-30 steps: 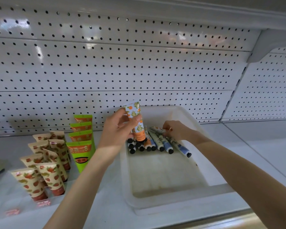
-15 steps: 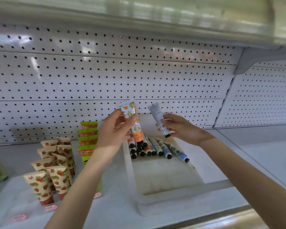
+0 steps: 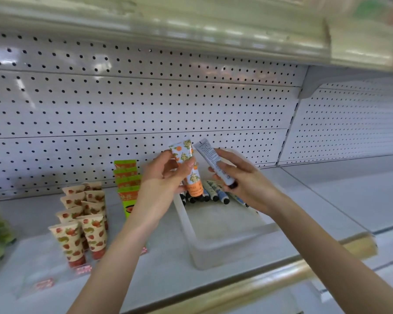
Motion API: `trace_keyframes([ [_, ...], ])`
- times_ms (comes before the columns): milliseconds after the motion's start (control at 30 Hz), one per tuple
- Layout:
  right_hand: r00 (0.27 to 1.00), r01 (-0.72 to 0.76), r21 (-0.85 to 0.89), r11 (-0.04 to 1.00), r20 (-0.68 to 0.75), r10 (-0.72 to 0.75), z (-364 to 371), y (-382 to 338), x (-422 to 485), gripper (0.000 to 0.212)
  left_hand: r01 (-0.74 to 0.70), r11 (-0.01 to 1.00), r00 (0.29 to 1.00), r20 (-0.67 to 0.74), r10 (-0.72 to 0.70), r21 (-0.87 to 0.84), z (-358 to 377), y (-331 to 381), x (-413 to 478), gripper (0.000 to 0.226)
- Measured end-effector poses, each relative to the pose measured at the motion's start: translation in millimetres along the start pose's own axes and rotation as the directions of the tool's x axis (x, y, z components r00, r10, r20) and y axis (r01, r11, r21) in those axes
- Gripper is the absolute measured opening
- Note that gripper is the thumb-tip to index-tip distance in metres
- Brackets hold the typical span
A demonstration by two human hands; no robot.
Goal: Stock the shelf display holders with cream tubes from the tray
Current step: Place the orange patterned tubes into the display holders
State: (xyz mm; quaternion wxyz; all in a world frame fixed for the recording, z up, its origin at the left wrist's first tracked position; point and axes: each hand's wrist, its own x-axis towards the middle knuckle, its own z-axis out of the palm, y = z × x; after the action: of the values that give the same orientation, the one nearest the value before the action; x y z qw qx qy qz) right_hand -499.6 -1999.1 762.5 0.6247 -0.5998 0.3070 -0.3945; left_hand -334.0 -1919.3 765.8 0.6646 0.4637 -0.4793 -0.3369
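two tubes raised above the tray

the right hand, which a second ago reached among the tubes in the tray, now grips a white cream tube lifted beside the orange floral tube clasped in the left hand. the remaining tubes lie below both hands at the tray's far end. strawberry tubes and green tubes stand left of the left hand on the shelf.

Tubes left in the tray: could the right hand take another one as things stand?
Probably not: the right hand already grips a white tube. The tray tubes lie open below.
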Motion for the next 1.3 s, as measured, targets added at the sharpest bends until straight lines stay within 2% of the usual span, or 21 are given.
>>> trace_keyframes([
  [167, 0.999, 0.054, -0.052, 0.997, 0.004, -0.054, 9.5, -3.5, -15.7, 0.034, -0.056, 0.998, 0.998, -0.007, 0.056, -0.023, -4.2, 16.1, -21.2, 0.010],
  [333, 0.991, 0.133, -0.058, 0.989, 0.020, -0.132, 22.6, -10.4, -34.8, 0.019, -0.086, 0.996, 0.995, -0.058, 0.087, 0.010, -12.6, 28.5, -42.9, 0.010],
  [400, 0.992, 0.119, -0.037, 0.992, 0.033, -0.118, 28.2, -12.7, -44.2, 0.024, -0.089, 0.996, 0.992, -0.092, 0.091, 0.023, -16.7, 32.9, -54.5, 0.010],
  [633, 0.971, 0.122, -0.038, 0.992, 0.213, -0.111, 50.1, -8.4, -78.0, 0.020, -0.085, 0.994, 0.973, -0.210, 0.097, 0.064, -35.2, 39.8, -107.1, 0.008],
  [767, 0.966, 0.131, -0.080, 0.988, 0.236, -0.109, 72.1, -4.9, -84.9, 0.016, -0.084, 0.993, 0.960, -0.262, 0.102, 0.078, -49.0, 47.2, -128.5, 0.007],
  [967, 0.934, 0.115, 0.008, 0.993, 0.339, -0.111, 113.0, -7.5, -90.8, 0.016, -0.090, 0.987, 0.940, -0.316, 0.129, 0.135, -88.2, 55.7, -141.1, 0.006],
  [1100, 0.925, 0.144, -0.009, 0.990, 0.356, -0.131, 146.9, -7.1, -90.2, 0.018, -0.094, 0.985, 0.938, -0.318, 0.135, 0.142, -122.4, 61.0, -144.5, 0.006],
  [1300, 0.929, 0.182, -0.025, 0.983, 0.331, -0.164, 227.1, -6.3, -84.2, 0.010, -0.098, 0.977, 0.944, -0.292, 0.151, 0.188, -207.2, 85.6, -152.5, 0.009],
])
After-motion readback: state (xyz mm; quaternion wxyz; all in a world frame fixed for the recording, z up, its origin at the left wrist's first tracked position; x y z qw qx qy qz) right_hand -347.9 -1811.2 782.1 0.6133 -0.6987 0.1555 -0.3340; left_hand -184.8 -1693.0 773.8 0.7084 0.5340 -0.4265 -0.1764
